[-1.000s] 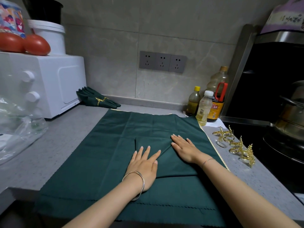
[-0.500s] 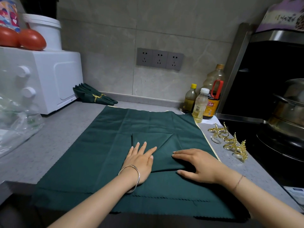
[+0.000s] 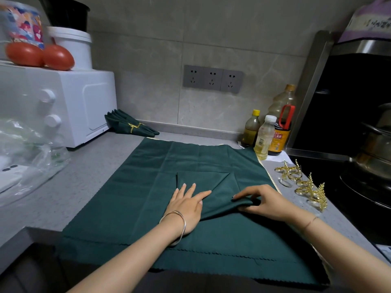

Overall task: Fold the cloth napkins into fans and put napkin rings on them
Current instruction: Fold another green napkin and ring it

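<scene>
A dark green cloth napkin [image 3: 148, 187] lies spread on the grey counter, with a smaller folded panel [image 3: 211, 187] of it in the middle. My left hand [image 3: 187, 205] lies flat on that panel, fingers straight, pressing it down. My right hand [image 3: 264, 203] pinches the panel's right edge, and the cloth bunches up between thumb and fingers. Several gold leaf-shaped napkin rings [image 3: 302, 183] lie on the counter to the right. A finished green fan napkin [image 3: 129, 124] with a gold ring sits at the back by the wall.
A white oven [image 3: 69, 106] with tomatoes [image 3: 58, 58] on top stands at the left, with a clear plastic bag [image 3: 27, 149] in front of it. Oil and sauce bottles [image 3: 265, 136] stand at the back right. A stove with a steel pot [image 3: 374, 153] is at the right edge.
My right hand went from lying flat on the panel to its right edge and now pinches the cloth, lifting a fold. My left hand stayed pressing the panel.
</scene>
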The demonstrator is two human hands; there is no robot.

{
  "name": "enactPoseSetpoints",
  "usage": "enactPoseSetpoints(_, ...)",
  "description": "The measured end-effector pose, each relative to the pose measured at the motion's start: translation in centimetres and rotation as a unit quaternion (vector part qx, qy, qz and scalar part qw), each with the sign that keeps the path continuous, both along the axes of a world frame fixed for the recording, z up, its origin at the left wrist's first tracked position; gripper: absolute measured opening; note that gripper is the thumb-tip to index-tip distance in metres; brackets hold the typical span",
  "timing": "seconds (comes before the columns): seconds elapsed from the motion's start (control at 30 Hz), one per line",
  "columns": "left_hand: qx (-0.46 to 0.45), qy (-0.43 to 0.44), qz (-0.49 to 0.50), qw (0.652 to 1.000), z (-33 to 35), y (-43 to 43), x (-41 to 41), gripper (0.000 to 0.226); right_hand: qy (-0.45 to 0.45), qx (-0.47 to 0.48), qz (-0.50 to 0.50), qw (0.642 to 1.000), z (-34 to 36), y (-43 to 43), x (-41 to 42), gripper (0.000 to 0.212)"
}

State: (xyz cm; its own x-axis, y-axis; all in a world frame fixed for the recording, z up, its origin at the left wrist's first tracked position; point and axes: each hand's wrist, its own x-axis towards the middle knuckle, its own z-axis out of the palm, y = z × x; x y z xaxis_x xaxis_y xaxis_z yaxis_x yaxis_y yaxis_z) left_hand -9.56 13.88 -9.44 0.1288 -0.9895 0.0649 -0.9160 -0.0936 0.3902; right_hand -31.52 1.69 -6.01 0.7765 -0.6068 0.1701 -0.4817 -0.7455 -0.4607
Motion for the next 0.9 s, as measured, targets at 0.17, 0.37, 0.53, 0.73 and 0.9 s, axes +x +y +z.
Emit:
enactPoseSetpoints(0.17, 0.008, 0.012, 0.003, 1.0, 0.0, 0.0, 0.1, 0.047, -0.043, 0.075, -0.023, 0.996, 0.1, -0.7, 0.5, 0.007)
enactPoseSetpoints(0.37, 0.025, 0.055, 0.012, 0.998, 0.2, 0.1, -0.2, 0.054, -0.111, 0.126, -0.066, 0.984, -0.2, -1.0, 1.8, 0.03)
enactPoseSetpoints(0.53, 0.023, 0.037, 0.008, 0.999, 0.0, 0.0, 0.1, 0.049, -0.138, 0.135, -0.128, 0.973, -0.9, -1.3, 3.0, 0.026)
enactPoseSetpoints(0.73, 0.009, 0.046, 0.01, 0.999, 0.0, -0.3, 0.1, 0.043, -0.12, 0.102, -0.17, 0.973, -1.0, -1.4, 4.2, 0.03)
enactPoseSetpoints(0.9, 0.013, 0.054, 0.012, 0.998, 0.2, -0.6, 0.2, 0.041, -0.093, 0.057, -0.18, 0.978, -1.1, -1.3, 4.9, 0.032)
